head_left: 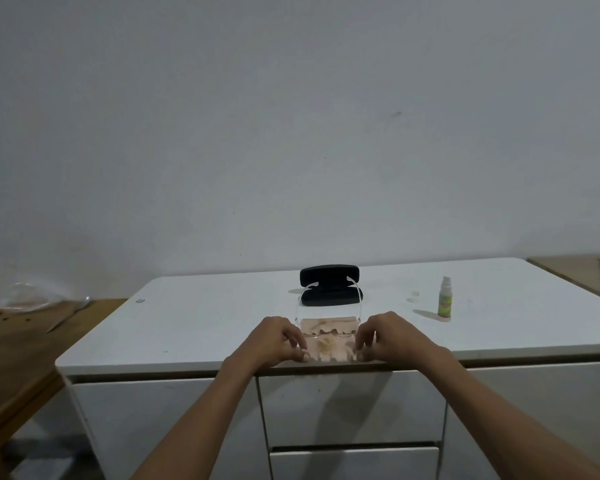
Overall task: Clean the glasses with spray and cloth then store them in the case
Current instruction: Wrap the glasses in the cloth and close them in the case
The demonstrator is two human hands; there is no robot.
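Observation:
Clear-framed glasses [328, 332] are just above a pink cloth [328, 348] at the front edge of the white cabinet top [194, 327]. Their temples point away from me and overlap the case. My left hand [279, 339] pinches the frame's left end, and my right hand [387, 336] pinches the right end. Both sets of fingertips also reach the cloth's near corners. Behind the glasses, a black case [329, 285] stands open. To the right is a small spray bottle [444, 299] with a green label, standing upright.
A small pale cap [413, 294] lies left of the bottle. A wooden table [25, 341] to the left carries a crumpled clear plastic bag [32, 299]. Drawer fronts [350, 407] sit below the cabinet's front edge. A plain wall stands behind.

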